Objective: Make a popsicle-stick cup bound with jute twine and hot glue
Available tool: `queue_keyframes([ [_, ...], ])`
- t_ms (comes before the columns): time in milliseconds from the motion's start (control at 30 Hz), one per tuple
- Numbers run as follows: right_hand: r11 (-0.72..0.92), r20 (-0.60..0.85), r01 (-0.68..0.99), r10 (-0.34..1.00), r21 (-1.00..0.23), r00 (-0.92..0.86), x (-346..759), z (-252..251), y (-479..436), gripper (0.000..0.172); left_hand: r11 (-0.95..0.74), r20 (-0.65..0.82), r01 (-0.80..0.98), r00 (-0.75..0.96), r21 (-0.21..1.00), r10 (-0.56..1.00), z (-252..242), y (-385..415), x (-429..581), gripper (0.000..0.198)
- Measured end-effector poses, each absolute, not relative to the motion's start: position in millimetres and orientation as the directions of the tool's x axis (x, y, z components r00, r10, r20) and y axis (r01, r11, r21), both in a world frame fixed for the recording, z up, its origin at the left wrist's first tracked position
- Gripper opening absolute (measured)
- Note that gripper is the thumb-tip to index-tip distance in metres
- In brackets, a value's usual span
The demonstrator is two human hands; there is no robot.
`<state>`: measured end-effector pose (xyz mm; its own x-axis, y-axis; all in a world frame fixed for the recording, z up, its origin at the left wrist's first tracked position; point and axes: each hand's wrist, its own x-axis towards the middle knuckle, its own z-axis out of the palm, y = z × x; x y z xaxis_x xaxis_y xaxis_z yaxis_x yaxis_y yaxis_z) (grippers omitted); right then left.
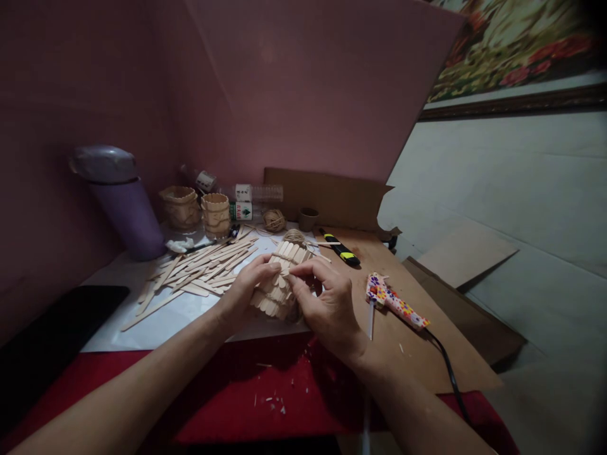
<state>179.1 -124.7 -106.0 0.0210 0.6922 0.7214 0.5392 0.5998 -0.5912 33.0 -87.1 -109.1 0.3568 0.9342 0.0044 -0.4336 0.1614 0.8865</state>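
Note:
A small holder made of wooden craft sticks [271,299], with twine around it, is held tilted above the front of the white paper. My left hand [245,285] grips it from the left, thumb across its upper side. The fingers of my right hand [327,302] are pinched at a small petal-shaped wooden piece [279,280] on the holder's face. Whether that piece is attached, I cannot tell. To the left lies a pile of loose craft sticks [203,268]. A flower-patterned glue gun [396,302] rests on the cardboard at the right.
A purple tumbler [128,215], two craft-stick cups [215,216], plastic bottles [265,193], a twine ball [274,220] and a small pot [308,218] line the back. A yellow-black utility knife [339,246] lies on cardboard. Wood scraps litter the red cloth [227,392].

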Motion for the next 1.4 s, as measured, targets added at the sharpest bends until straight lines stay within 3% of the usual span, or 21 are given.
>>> queue_keyframes([
  [167, 0.585, 0.689, 0.472, 0.722, -0.66, 0.068, 180.7, -105.5, -124.6, 0.009, 0.161, 0.015, -0.46, 0.356, 0.873, 0.934, -110.6, -86.0, 33.3, 0.026],
  [500, 0.588, 0.718, 0.541, 0.695, -0.601, 0.043, 178.6, -109.6, -121.8, 0.012, 0.174, -0.014, -0.433, 0.348, 0.884, 0.937, -107.1, -88.2, 34.5, 0.028],
  [833, 0.542, 0.612, 0.325, 0.771, -0.775, 0.175, 179.8, -104.0, -124.8, 0.008, 0.167, 0.008, -0.437, 0.372, 0.884, 0.928, -110.0, -85.5, 33.5, 0.026],
  [967, 0.53, 0.63, 0.376, 0.743, -0.76, 0.225, 184.4, -103.9, -121.6, 0.009, 0.189, -0.01, -0.448, 0.372, 0.874, 0.928, -108.8, -83.5, 31.3, 0.026],
  [1100, 0.473, 0.668, 0.529, 0.694, -0.704, 0.268, 196.5, -105.9, -109.5, 0.01, 0.157, -0.031, -0.45, 0.274, 0.879, 0.961, -103.1, -76.3, 22.6, 0.028],
  [1300, 0.289, 0.509, 0.689, 0.851, -0.665, 0.134, 206.7, -124.6, -80.4, 0.013, 0.232, -0.116, -0.453, 0.269, 0.861, 0.956, -97.2, -69.8, 15.9, 0.03],
  [1400, 0.344, 0.512, 0.639, 0.854, -0.688, 0.091, 204.3, -128.8, -75.2, 0.019, 0.254, -0.128, -0.444, 0.294, 0.859, 0.947, -99.0, -72.0, 18.8, 0.029],
])
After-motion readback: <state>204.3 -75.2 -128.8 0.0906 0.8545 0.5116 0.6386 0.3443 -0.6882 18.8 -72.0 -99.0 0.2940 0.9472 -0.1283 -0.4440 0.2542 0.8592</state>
